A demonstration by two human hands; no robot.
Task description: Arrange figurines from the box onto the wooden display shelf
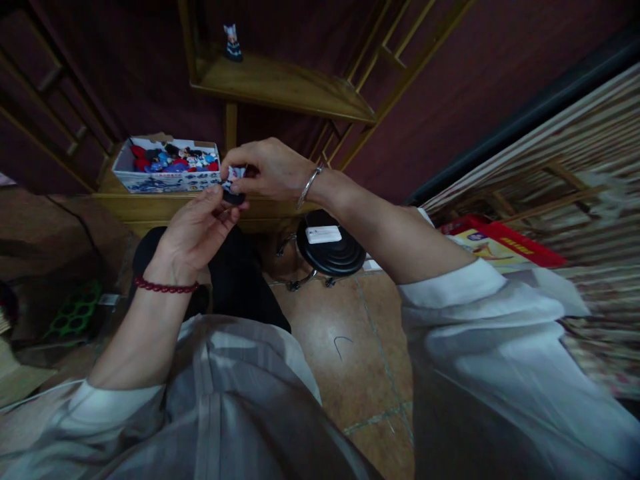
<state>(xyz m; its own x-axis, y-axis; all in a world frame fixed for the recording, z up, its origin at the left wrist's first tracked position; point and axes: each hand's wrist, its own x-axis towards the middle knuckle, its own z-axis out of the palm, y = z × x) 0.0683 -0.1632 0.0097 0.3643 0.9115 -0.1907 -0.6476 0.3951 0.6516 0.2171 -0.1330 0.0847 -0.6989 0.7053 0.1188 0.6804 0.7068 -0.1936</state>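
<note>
Between both hands, in front of the cabinet, is a small figurine (235,179) with a white-and-grey upper part and a dark base. My left hand (197,223) closes on its base from below, a red beaded bracelet at the wrist. My right hand (267,170) pinches its upper part from the right, a silver bangle on that wrist. My fingers hide some of the figurine. Just behind my left hand sits an open cardboard box (165,181) of small red, blue and white figures. Higher up, a similar figurine (233,43) stands upright on a wooden shelf (280,83).
A black round stool (333,257) on casters carries a white flat object (323,234). To the right lies a red and yellow package (495,247) beside a striped cloth (590,167). A green perforated item (75,310) is at the left. A thin curved strand (343,340) lies on the tiled floor.
</note>
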